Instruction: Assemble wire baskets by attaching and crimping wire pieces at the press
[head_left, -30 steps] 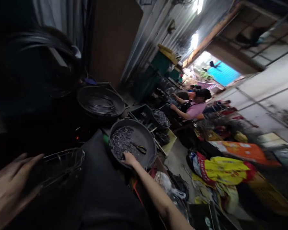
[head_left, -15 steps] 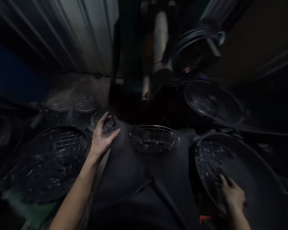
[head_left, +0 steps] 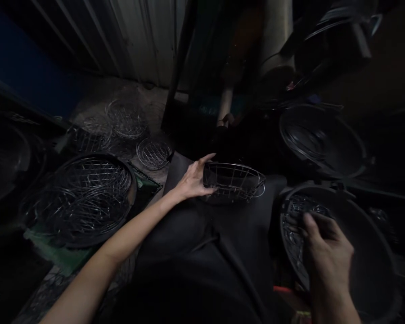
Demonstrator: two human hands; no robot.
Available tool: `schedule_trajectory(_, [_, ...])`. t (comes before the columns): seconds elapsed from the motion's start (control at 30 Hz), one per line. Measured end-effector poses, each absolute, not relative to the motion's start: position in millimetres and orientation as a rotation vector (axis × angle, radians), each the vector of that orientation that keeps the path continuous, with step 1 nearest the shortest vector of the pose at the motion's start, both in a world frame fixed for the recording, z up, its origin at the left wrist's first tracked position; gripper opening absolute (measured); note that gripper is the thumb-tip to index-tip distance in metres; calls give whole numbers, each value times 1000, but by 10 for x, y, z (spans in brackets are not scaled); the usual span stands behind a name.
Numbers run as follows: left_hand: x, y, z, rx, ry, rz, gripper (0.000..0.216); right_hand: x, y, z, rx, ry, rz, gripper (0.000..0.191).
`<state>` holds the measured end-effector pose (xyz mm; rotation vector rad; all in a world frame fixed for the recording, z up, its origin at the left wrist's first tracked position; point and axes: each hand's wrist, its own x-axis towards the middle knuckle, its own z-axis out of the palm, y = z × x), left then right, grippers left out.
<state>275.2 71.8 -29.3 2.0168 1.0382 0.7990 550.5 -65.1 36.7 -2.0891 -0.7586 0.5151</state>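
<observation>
"Two hands, what did they have?"

"Left hand (head_left: 192,182) sat spread against a wire basket (head_left: 234,182) resting on the dark-clothed lap (head_left: 202,270). Right hand (head_left: 326,243) curled over tangled wire pieces (head_left: 295,225) inside a black basin (head_left: 367,252), hiding part of them; couldn't tell if it pinched any."

"Around them?"

"Left of the lap, a black tray (head_left: 132,186) heaped with wire frames, on a green mat (head_left: 54,254). Small wire baskets (head_left: 153,153) lay on the floor beyond. Another black basin (head_left: 320,135) sat upper right."
</observation>
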Motion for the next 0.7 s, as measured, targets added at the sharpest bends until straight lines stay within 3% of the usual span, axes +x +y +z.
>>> schedule_trajectory(0.1, [2791,679,-273,2025,972,955,100,5103,-476,572,-1917,-913,804,31])
schedule_trajectory(0.23, [2839,679,-14,2201,927,934,80,4795,-155,664,-1713,-1151,958,27])
schedule_trajectory(0.43, [2888,775,261,2425,985,816,56,4619,300,535,-1804,-1292,679,26])
schedule_trajectory(0.7, [2858,947,251,2422,1149,823,63,4428,537,406,-1688,-1410,462,22])
